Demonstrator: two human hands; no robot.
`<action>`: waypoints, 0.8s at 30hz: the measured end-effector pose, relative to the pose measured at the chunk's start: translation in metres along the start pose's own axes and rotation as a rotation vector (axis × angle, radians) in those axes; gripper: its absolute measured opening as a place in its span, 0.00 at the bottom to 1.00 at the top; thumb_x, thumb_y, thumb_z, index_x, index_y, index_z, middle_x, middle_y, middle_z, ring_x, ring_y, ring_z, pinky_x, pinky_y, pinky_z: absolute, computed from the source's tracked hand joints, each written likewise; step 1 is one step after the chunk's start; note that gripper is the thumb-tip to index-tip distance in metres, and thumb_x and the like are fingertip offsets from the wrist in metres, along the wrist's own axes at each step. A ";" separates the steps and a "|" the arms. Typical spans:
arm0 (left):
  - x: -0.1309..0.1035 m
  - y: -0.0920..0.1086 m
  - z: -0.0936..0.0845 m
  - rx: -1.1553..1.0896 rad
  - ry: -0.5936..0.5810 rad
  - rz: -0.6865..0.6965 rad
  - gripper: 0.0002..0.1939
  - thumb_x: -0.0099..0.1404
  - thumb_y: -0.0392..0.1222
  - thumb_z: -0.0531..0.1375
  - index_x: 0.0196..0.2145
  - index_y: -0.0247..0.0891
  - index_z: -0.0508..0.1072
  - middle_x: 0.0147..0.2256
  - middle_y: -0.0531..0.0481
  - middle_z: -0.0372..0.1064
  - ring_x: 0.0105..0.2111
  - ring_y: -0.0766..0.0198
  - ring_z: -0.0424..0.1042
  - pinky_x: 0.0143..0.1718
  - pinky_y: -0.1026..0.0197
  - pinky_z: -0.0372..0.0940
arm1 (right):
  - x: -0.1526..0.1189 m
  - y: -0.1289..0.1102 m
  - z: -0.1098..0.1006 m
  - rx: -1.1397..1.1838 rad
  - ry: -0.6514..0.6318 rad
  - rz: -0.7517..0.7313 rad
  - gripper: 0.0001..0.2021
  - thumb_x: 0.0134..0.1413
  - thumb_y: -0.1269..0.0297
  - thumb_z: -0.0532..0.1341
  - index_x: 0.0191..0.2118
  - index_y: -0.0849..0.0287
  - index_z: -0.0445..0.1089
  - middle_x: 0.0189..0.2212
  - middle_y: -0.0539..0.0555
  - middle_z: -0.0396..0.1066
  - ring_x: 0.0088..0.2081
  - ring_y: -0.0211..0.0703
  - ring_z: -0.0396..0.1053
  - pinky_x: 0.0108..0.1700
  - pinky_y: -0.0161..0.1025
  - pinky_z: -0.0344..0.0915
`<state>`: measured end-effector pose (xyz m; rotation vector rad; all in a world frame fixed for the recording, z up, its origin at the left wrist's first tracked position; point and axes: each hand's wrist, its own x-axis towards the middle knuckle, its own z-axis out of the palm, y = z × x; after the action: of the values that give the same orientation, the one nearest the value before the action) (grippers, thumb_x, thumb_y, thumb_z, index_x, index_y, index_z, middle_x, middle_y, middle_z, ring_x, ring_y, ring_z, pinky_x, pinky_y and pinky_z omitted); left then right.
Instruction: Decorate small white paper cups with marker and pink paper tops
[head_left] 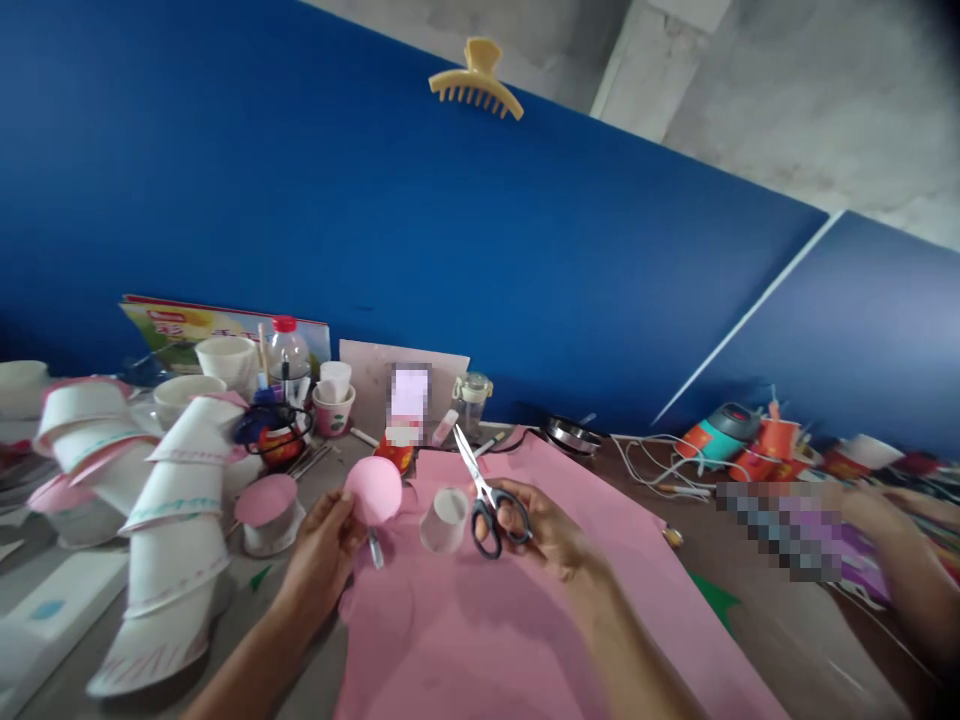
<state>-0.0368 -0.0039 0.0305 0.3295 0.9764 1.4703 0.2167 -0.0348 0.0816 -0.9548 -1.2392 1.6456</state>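
Note:
Between its fingertips my left hand (328, 535) pinches a round pink paper disc (374, 490), held above the table. My right hand (544, 530) has its fingers through the black handles of a pair of scissors (484, 492); the blades point up and to the left and look almost closed. Below and between the hands lies a large pink paper sheet (465, 640), with a white paper cup (445, 520) on it. A pen (375, 549) with a clear end lies just under the disc.
At left, curved chains of nested paper cups (178, 510) stand near a pink-topped cup (268, 510). A bottle (288, 355), a jar (473, 400) and a propped phone (409, 392) line the blue partition (480, 260). At right are cables (637, 470) and another person's arm (892, 540).

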 end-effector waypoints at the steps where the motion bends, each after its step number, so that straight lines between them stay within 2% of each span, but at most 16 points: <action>1: 0.000 0.000 -0.001 -0.008 -0.035 0.017 0.18 0.42 0.39 0.74 0.28 0.37 0.71 0.21 0.59 0.68 0.17 0.75 0.63 0.18 0.72 0.60 | 0.001 0.000 0.008 0.010 -0.034 0.028 0.25 0.44 0.49 0.72 0.45 0.61 0.71 0.26 0.52 0.72 0.19 0.30 0.54 0.19 0.29 0.43; 3: 0.001 -0.002 -0.003 -0.004 -0.108 0.058 0.20 0.41 0.44 0.75 0.28 0.37 0.70 0.19 0.61 0.67 0.15 0.76 0.60 0.16 0.73 0.57 | 0.005 0.002 0.022 0.023 -0.056 0.050 0.29 0.43 0.48 0.72 0.47 0.61 0.70 0.25 0.51 0.72 0.18 0.29 0.51 0.19 0.30 0.40; 5: 0.003 -0.004 -0.006 0.042 -0.138 0.092 0.22 0.41 0.48 0.74 0.29 0.37 0.70 0.18 0.62 0.65 0.14 0.76 0.58 0.15 0.73 0.55 | 0.010 0.010 0.034 0.022 -0.043 0.010 0.31 0.39 0.47 0.73 0.47 0.61 0.70 0.26 0.50 0.71 0.21 0.31 0.54 0.21 0.29 0.44; 8: 0.006 -0.006 -0.009 0.122 -0.123 0.139 0.23 0.45 0.53 0.73 0.31 0.39 0.68 0.15 0.63 0.62 0.12 0.75 0.56 0.12 0.73 0.50 | 0.018 0.029 0.046 0.011 0.033 -0.094 0.31 0.43 0.43 0.71 0.46 0.62 0.70 0.25 0.49 0.68 0.24 0.32 0.57 0.25 0.30 0.49; 12: 0.000 -0.009 -0.007 0.205 -0.166 0.198 0.22 0.51 0.55 0.69 0.32 0.40 0.66 0.13 0.63 0.63 0.11 0.73 0.58 0.13 0.72 0.52 | 0.024 0.048 0.059 0.023 0.176 -0.143 0.29 0.41 0.48 0.72 0.46 0.60 0.68 0.27 0.50 0.70 0.27 0.34 0.61 0.28 0.31 0.55; 17: -0.016 -0.015 -0.002 0.265 -0.268 0.129 0.23 0.52 0.59 0.68 0.31 0.40 0.63 0.12 0.60 0.65 0.11 0.70 0.62 0.16 0.70 0.56 | 0.025 0.050 0.070 -0.052 0.374 -0.252 0.24 0.42 0.59 0.71 0.47 0.58 0.68 0.31 0.51 0.71 0.32 0.39 0.68 0.34 0.35 0.66; 22: -0.027 -0.023 0.001 0.231 -0.354 0.040 0.25 0.50 0.59 0.69 0.30 0.41 0.63 0.13 0.57 0.67 0.13 0.65 0.68 0.17 0.67 0.59 | 0.023 0.048 0.072 -0.120 0.448 -0.280 0.21 0.41 0.64 0.69 0.45 0.59 0.69 0.26 0.47 0.67 0.27 0.36 0.65 0.30 0.33 0.65; 24: -0.030 -0.025 0.002 0.226 -0.376 -0.010 0.25 0.47 0.58 0.71 0.29 0.40 0.64 0.14 0.57 0.67 0.12 0.67 0.65 0.16 0.67 0.57 | 0.023 0.048 0.071 -0.140 0.468 -0.273 0.20 0.41 0.64 0.68 0.44 0.59 0.70 0.26 0.47 0.67 0.26 0.36 0.64 0.29 0.33 0.64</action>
<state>-0.0130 -0.0341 0.0235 0.7361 0.8355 1.2309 0.1352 -0.0436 0.0486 -1.1232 -1.1093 1.0566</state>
